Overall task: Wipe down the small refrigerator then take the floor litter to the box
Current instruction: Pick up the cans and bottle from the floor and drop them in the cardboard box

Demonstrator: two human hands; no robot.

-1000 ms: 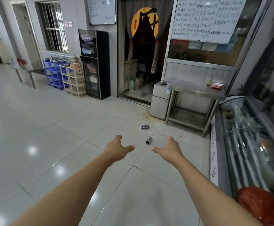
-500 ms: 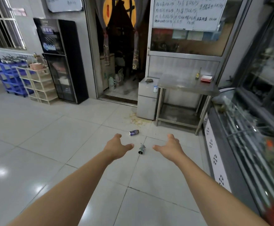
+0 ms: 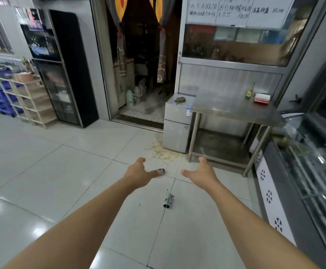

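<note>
The small silver refrigerator (image 3: 175,125) stood against the left end of the steel tabletop (image 3: 234,107), a crumpled rag (image 3: 180,99) on its top and yellow crumbs (image 3: 163,152) strewn on the tile floor (image 3: 42,171) before it. Nearer lay a crushed can (image 3: 161,171) and a metal tube (image 3: 168,200). The left hand (image 3: 139,172) and right hand (image 3: 203,172) reached out above the litter, each grip spread and holding nothing.

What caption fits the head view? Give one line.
Both open hands reach toward the fridge, rag on top, two cans on the floor.
</note>
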